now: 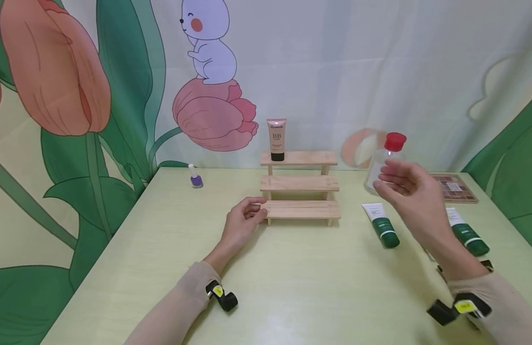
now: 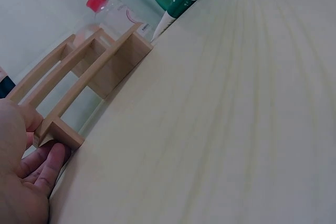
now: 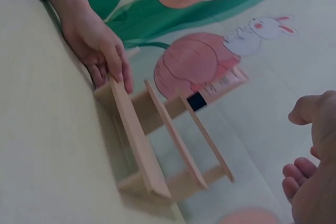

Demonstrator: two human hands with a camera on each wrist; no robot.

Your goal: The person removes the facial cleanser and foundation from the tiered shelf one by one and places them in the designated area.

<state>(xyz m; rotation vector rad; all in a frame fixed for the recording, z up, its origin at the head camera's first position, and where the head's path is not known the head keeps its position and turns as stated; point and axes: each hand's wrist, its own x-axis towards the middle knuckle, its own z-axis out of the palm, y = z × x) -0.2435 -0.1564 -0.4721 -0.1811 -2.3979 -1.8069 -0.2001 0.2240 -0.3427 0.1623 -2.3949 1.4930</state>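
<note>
My left hand (image 1: 242,220) pinches the left end of the lowest step of a three-tier wooden display stand (image 1: 302,209). The left wrist view shows the thumb above that step's end (image 2: 44,132) and other fingers beneath it. A pink BB cream tube (image 1: 276,139) with a black cap stands on the top tier, at its left side. My right hand (image 1: 414,191) is raised in the air with fingers loosely bent and nothing in it. Behind its fingertips stands a clear bottle (image 1: 375,167) with a red cap (image 1: 395,142), partly hidden; the right wrist view has no bottle.
A purple nail polish bottle (image 1: 196,180) stands at the back left. Two green-and-white tubes (image 1: 384,232) (image 1: 469,238) lie on the right. An eyeshadow palette (image 1: 457,188) lies at the back right. Dark items (image 1: 487,266) are partly hidden under the right forearm.
</note>
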